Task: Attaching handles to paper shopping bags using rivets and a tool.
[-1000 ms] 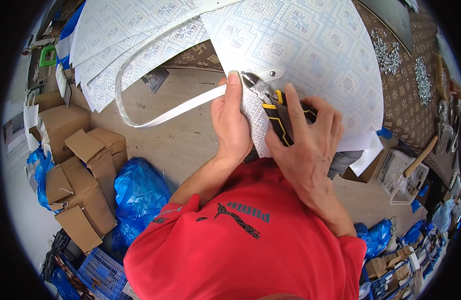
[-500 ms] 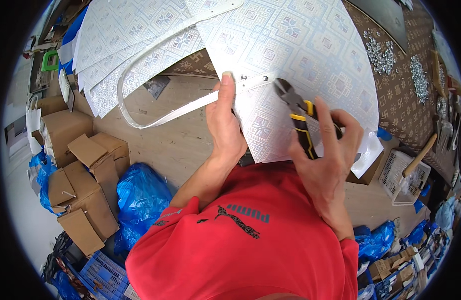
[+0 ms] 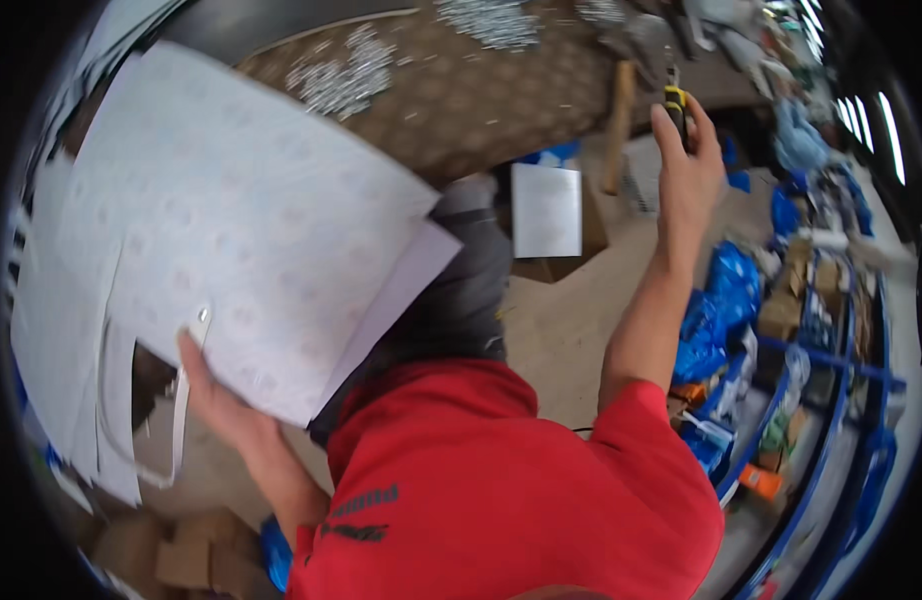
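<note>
My left hand [image 3: 226, 405] is closed on the lower edge of a stiff white patterned sheet [image 3: 251, 190], its thumb on top beside a white strap [image 3: 181, 420]. The strap loops down past my hand, and a metal rivet [image 3: 203, 314] shows at its end on the sheet. My left fingers are hidden under the sheet. Off to the far right, my right hand [image 3: 693, 170] is wrapped round diagonal cutting pliers [image 3: 674, 98] with black and yellow handles, raised beyond the table's edge and away from the sheet. Motion blurs the picture.
Piles of small metal rivets [image 3: 346, 75] lie on the brown-covered table [image 3: 451, 110]. A wooden handle [image 3: 618, 125] juts over its near edge. More white sheets [image 3: 56, 330] hang at left. On the right stand blue bags [image 3: 731, 290] and a blue rack [image 3: 831, 370]; cardboard boxes [image 3: 206, 550] sit lower left.
The view has swung right. My right hand has carried the pliers away from the strap end to the far right, while my left hand keeps hold of the sheet.
</note>
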A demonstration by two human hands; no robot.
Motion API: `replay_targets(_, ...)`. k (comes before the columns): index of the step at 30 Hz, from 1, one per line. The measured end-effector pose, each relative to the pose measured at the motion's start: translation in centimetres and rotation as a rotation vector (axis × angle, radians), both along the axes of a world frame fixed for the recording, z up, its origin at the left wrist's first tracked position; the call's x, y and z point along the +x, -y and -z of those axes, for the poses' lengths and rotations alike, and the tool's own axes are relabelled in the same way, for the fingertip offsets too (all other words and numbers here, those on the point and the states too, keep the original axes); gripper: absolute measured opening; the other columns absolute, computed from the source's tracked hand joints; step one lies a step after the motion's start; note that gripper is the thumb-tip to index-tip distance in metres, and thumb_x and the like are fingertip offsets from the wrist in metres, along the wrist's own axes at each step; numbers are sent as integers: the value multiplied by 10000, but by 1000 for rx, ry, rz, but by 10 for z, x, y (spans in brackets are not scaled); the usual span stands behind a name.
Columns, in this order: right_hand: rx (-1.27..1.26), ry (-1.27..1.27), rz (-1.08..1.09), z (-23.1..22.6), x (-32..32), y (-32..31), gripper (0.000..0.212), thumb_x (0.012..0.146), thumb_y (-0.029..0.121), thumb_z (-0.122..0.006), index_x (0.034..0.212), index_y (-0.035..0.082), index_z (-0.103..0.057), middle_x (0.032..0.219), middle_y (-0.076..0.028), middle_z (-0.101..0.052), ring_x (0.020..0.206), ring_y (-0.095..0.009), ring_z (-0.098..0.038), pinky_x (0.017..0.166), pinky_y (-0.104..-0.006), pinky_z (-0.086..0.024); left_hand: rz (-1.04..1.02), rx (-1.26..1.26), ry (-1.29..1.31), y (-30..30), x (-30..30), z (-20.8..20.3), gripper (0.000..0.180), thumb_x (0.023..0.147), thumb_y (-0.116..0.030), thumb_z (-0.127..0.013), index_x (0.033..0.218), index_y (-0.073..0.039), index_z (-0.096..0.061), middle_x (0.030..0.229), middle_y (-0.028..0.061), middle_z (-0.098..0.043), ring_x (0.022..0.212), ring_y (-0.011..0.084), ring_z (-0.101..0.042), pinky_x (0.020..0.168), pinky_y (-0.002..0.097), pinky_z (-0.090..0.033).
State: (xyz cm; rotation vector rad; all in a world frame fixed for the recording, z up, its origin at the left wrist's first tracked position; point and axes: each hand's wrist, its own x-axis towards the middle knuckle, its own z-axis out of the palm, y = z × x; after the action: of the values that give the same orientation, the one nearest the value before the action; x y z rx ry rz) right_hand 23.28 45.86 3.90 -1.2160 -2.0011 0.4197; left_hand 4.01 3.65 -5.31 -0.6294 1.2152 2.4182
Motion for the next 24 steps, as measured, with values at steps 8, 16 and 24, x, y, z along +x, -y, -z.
replay_targets(8,33,717,476,59,32,-274,724,825,683,-639,1347,184,-688,1337,-190,-673,1251,-395,-625,1065,-501,-475,31,-231,-10,7,-3,1,528,1032,-287,-624,1391,87,-528,1314,188,-658,1137,288,-686,991,419,-565)
replay_targets(16,312,718,373,76,16,-374,799,920,778,-459,1369,154,-676,1334,-170,-679,1222,-396,-638,1052,-549,-471,27,-219,-131,19,12,-10,485,866,19,-779,1307,41,-576,1193,139,-703,1034,203,-694,934,337,-556)
replay_targets(24,-34,251,-883,20,-113,72,207,955,121,-666,1134,67,-753,1105,-118,-736,990,-220,-708,847,-337,-577,37,-187,-138,14,9,-8,470,872,42,-766,1296,28,-563,1168,126,-706,1038,181,-689,929,331,-553)
